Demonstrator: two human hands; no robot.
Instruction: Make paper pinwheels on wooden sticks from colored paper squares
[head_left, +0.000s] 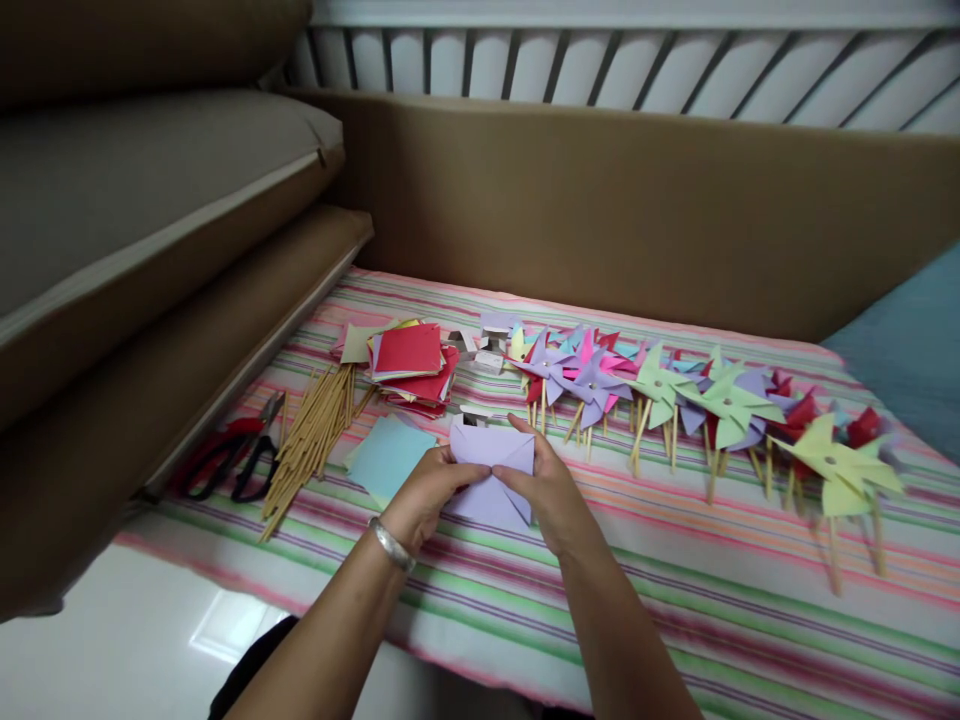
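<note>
A square of lilac paper (491, 505) with crease or cut lines toward its corners is held up between both hands. My left hand (429, 490) grips its left side, the thumb pressed near the middle. On the other side my right hand (551, 490) holds the right edge, its thumb meeting the left one at the centre. Fingers behind the sheet are hidden. Just left of the paper lies a stack of light blue paper squares (391, 458). Behind the sheet, a small open box (474, 415) is partly covered.
Finished paper pinwheels (727, 402) on sticks fill the right side. Wooden sticks (311, 440) lie in a pile at left, beside scissors (232, 455). Red-topped paper squares (409, 352) and small boxes (480, 350) sit farther back. Stacked cushions (172, 230) border the left; a brown backrest (600, 210) stands behind.
</note>
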